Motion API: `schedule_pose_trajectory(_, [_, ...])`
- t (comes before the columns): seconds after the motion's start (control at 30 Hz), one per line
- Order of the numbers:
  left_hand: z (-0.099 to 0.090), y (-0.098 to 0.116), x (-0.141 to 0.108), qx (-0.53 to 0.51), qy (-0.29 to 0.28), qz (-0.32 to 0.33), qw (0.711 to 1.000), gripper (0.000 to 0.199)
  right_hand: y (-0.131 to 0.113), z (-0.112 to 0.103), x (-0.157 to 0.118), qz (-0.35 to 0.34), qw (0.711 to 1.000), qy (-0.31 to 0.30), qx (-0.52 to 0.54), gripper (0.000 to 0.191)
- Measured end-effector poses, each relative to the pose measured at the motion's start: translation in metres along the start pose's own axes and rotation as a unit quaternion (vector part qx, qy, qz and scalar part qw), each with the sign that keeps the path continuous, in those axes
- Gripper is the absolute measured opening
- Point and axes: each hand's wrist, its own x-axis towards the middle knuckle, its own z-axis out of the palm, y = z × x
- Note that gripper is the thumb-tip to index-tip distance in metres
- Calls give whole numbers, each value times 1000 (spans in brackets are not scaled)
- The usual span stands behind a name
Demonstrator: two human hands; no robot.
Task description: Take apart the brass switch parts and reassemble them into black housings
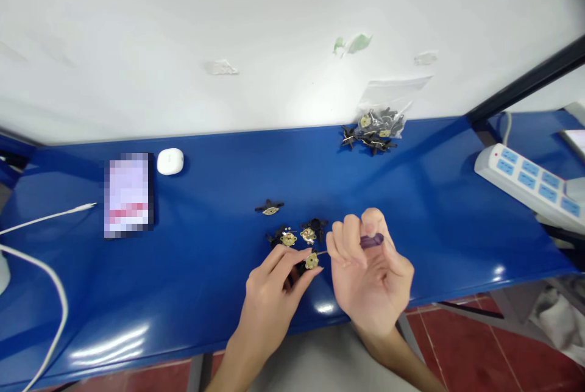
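My left hand (274, 288) pinches a small black part with a round brass-coloured plate (311, 260) between thumb and fingers. Palm turned up, my right hand (370, 270) has its fingers curled round a screwdriver with a dark purple handle (372, 241). The thin metal shaft points left from that hand, and its tip meets the edge of the brass-plated part. Just beyond my fingers lie two similar black parts with brass plates (288, 238) (308, 235), with a few tiny loose pieces by the left one. Another black part (270, 207) rests a little farther back.
At the back wall, a clear plastic bag (388, 117) of similar parts sits with several black pieces (377, 144) before it. A phone (128, 197), a white case (170, 161) and a white cable (59, 300) are on the left. A power strip (530, 181) is at right.
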Motion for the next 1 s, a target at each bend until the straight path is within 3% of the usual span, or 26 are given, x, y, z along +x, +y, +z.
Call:
schedule_pose_trajectory(0.17, [-1,2,1,-1,-3,1,1000,16,5,-1,-3,-28,999,0,-23,39])
schedule_pose_trajectory(0.33, [-1,2,2,3,0,4,1000,16,4,-2,-1,-10,999,-26,-23,55])
schedule_pose_trajectory(0.67, [-1,2,1,2,-6,3,1000,15,6,2,-4,2,998,-55,0,26])
schedule_pose_trajectory(1.0, [0,2,3,-12,-14,22,1000,24,6,-5,1,-21,997,-72,1,53])
